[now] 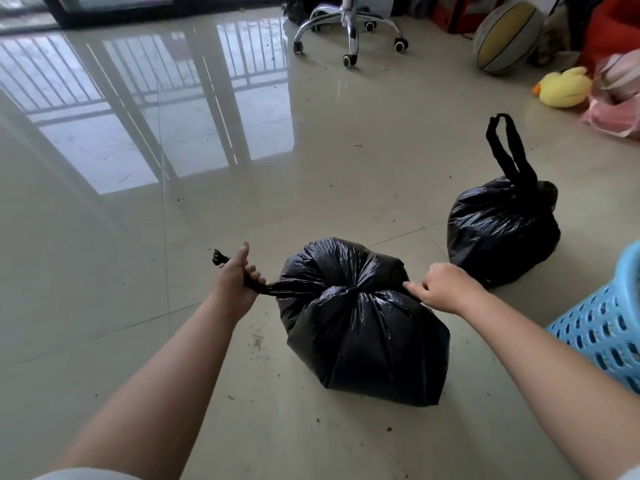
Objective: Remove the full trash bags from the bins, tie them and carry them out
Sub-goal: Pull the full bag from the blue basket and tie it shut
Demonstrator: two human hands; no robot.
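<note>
A full black trash bag (360,327) sits on the tiled floor in front of me, its top gathered into a knot at the middle. My left hand (235,275) grips one twisted tail of the bag and pulls it out to the left. On the bag's right side my right hand (443,289) has its fingers curled on the plastic; the other tail is hidden under it. A second black trash bag (502,230) stands further back on the right, tied, with its handle loops sticking up.
A blue perforated plastic bin (609,337) stands at the right edge. Further back are an office chair base (349,26), a ball (505,38), a yellow plush duck (562,88) and pink bags (616,112). Crumbs of dirt lie on the floor near the bag.
</note>
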